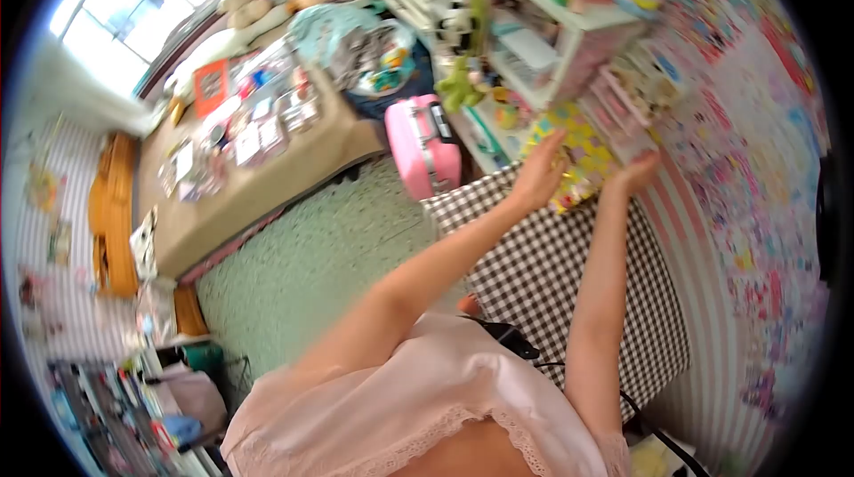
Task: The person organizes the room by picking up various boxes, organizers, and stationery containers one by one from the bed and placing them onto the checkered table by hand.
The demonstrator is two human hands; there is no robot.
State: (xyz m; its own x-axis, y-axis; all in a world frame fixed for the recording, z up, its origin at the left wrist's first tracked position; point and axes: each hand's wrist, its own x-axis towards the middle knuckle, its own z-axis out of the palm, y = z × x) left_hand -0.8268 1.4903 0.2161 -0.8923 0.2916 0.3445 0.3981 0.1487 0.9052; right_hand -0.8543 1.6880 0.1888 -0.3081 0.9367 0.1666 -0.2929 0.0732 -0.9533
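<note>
A yellow packet (583,150) with a pale pattern stands over the far end of a table with a black-and-white checked cloth (560,255). My left hand (541,171) is closed at the packet's left edge, fingers pointing up along it. To the right, my right hand (634,173) is curled at the lower end of a pale pink and white box (618,112), close to the packet's right side. Blur hides its fingertips and exactly what they grip.
White shelves (569,59) with toys rise behind the table. A pink suitcase (418,148) stands on the green floor (302,255), left of the table. Farther left, a bed (231,201) holds many small packets. A dark cable (658,432) runs near my right arm.
</note>
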